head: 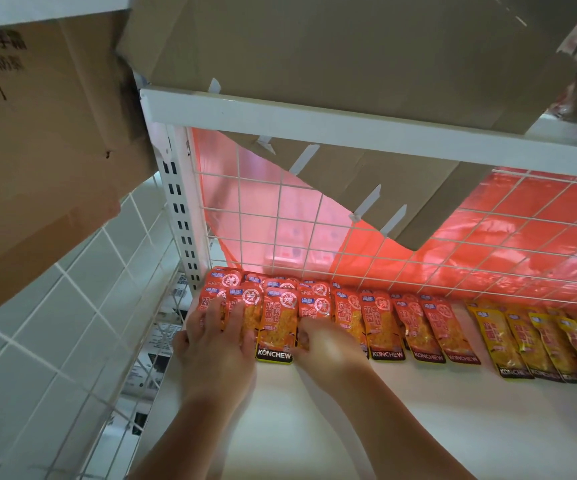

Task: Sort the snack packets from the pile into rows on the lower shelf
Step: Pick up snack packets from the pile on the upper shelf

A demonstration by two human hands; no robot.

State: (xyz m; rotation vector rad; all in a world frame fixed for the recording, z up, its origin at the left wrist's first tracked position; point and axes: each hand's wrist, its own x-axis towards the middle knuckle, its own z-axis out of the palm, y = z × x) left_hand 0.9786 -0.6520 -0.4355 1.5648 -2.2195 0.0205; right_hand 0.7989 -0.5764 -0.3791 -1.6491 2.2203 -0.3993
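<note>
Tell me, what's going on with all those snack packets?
A person is lining up snacks on the white lower shelf. The left hand lies spread on the orange packets at the row's left end, and the right hand curls its fingers round one beside it. Yellow packets sit in a row further right.

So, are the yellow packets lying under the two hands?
No, the yellow packets lie toward the right of the shelf; the left hand and right hand are on the orange packets.
</note>
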